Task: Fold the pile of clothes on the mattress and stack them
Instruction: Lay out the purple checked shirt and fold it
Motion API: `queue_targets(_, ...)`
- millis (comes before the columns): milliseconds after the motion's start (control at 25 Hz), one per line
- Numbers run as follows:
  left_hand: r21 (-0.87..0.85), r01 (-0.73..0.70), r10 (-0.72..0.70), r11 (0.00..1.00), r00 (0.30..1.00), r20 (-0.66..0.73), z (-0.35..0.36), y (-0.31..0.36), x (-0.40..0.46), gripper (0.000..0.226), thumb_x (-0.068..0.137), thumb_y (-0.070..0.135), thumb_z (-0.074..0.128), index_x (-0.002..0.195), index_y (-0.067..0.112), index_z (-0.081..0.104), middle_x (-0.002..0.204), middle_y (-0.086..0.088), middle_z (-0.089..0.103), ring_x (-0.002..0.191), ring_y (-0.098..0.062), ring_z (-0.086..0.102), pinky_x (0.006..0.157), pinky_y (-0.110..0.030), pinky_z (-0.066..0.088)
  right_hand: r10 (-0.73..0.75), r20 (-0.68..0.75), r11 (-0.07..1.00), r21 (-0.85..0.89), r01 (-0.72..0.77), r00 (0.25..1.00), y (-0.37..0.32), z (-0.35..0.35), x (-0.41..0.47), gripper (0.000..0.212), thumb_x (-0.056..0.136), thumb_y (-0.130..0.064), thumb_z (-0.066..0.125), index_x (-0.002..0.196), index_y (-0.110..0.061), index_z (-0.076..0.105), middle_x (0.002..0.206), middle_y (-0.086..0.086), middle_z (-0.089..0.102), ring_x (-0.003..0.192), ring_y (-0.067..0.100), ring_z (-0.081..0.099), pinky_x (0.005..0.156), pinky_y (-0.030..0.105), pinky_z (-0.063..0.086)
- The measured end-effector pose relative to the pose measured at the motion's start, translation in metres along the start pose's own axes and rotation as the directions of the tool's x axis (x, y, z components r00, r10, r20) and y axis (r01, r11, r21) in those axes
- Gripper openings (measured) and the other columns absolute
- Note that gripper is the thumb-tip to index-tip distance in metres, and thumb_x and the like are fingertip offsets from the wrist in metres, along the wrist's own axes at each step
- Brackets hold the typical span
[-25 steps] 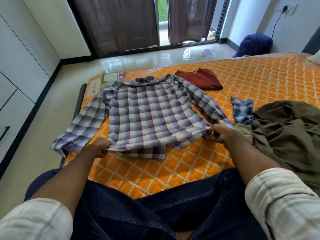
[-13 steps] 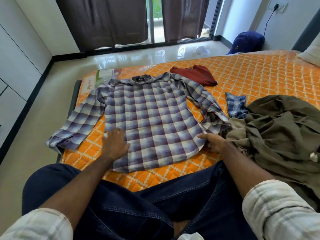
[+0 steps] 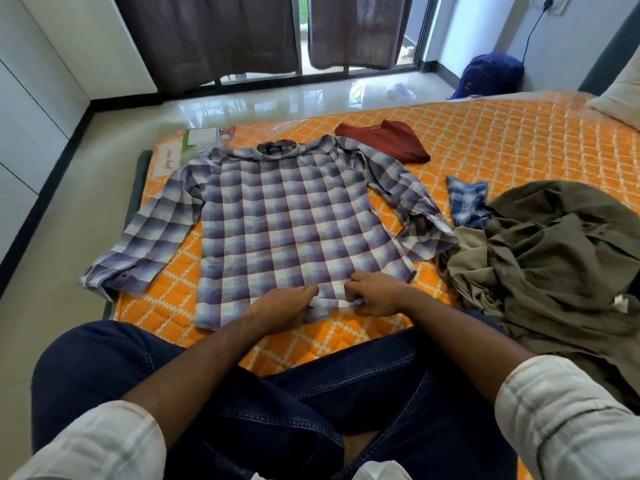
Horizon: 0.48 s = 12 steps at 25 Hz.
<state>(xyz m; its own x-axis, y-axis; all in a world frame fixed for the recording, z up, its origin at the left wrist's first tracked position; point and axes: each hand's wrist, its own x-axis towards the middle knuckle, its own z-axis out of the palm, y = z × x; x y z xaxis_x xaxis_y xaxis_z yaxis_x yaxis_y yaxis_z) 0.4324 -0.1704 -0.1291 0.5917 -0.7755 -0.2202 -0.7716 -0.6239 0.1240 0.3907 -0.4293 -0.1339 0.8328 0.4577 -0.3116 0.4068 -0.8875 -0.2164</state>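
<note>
Purple-and-white checked cotton shirt (image 3: 294,230) lies face down and spread flat on the orange quilted mattress (image 3: 502,140), collar at the far side, both sleeves flung wide. Both hands are down at the near hem, close together. The left hand (image 3: 280,308) rests there with fingers lightly curled on the cloth, and the right hand (image 3: 375,294) pinches a rumpled bit of hem between thumb and fingers. By my reading this is the smoothing step, squaring the bottom edge before any fold is made.

Off to the right waits the olive-green heap of unfolded clothes (image 3: 554,271), touching the shirt's right cuff, with a small blue plaid piece (image 3: 467,199) poking out beside it. A folded dark red garment (image 3: 384,140) sits just past the collar, likely the start of the stack.

The next move probably calls for the hem released and a sleeve carried across the back, kept flat so the edge stays straight.

Against half a second ago, the left hand has come off the shirt's lower left panel and the right hand has come in from the right corner, so both now meet at mid-hem.
</note>
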Motion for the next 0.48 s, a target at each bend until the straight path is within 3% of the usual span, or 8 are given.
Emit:
queue_targets(120, -0.353, 0.116, -0.143, 0.928, 0.988, -0.051, -0.010, -0.014, 0.005, 0.036, 0.100, 0.023, 0.056, 0.129, 0.028, 0.034, 0.110, 0.004, 0.064, 0.083, -0.010, 0.063, 0.073, -0.029, 0.059, 0.158, -0.052, 0.948, 0.288, -0.137, 0.986, 0.008, -0.014, 0.007, 0.007, 0.097, -0.022, 0.060, 0.101, -0.017, 0.064, 0.100, 0.000, 0.064, 0.087, 0.016, 0.058, 0.076, 0.032, 0.044)
queue_targets(240, -0.399, 0.095, -0.154, 0.912, 0.981, -0.119, -0.011, -0.028, 0.005, 0.033, 0.101, 0.008, 0.051, 0.125, 0.028, 0.040, 0.113, 0.015, 0.053, 0.092, -0.008, 0.060, 0.074, -0.022, 0.054, 0.303, -0.199, 0.873, 0.449, -0.188, 0.932, 0.015, -0.023, 0.011, 0.012, 0.097, -0.015, 0.057, 0.108, -0.019, 0.053, 0.099, -0.002, 0.065, 0.086, 0.018, 0.061, 0.071, 0.034, 0.053)
queue_targets(320, -0.311, 0.044, -0.098, 0.949, 0.982, -0.160, -0.006, -0.031, 0.005, 0.026, 0.098, 0.004, 0.057, 0.112, 0.026, 0.055, 0.108, 0.011, 0.055, 0.090, -0.009, 0.059, 0.074, -0.019, 0.054, 0.226, -0.241, 0.930, 0.343, -0.135, 0.944, 0.014, -0.024, 0.013, 0.011, 0.093, -0.011, 0.058, 0.099, -0.019, 0.055, 0.092, -0.009, 0.058, 0.078, 0.014, 0.056, 0.063, 0.028, 0.048)
queue_targets(400, -0.278, 0.018, -0.071, 0.961, 0.981, -0.183, 0.003, -0.032, 0.004, 0.023, 0.094, 0.000, 0.061, 0.102, 0.021, 0.066, 0.111, 0.002, 0.058, 0.090, -0.012, 0.060, 0.077, -0.020, 0.057, 0.089, -0.231, 0.986, 0.156, -0.053, 0.969, 0.014, -0.022, 0.013, 0.012, 0.090, -0.011, 0.062, 0.085, -0.022, 0.063, 0.099, -0.009, 0.055, 0.082, 0.014, 0.054, 0.063, 0.027, 0.043)
queue_targets(480, -0.303, 0.058, -0.135, 0.951, 0.962, -0.238, 0.012, -0.033, 0.005, 0.026, 0.096, 0.004, 0.060, 0.118, 0.016, 0.067, 0.117, 0.000, 0.056, 0.090, -0.014, 0.060, 0.078, -0.021, 0.057, -0.054, -0.196, 0.998, -0.021, 0.051, 0.979, 0.016, -0.020, 0.009, 0.009, 0.090, -0.017, 0.065, 0.093, -0.025, 0.068, 0.110, -0.006, 0.053, 0.092, 0.014, 0.052, 0.068, 0.028, 0.043)
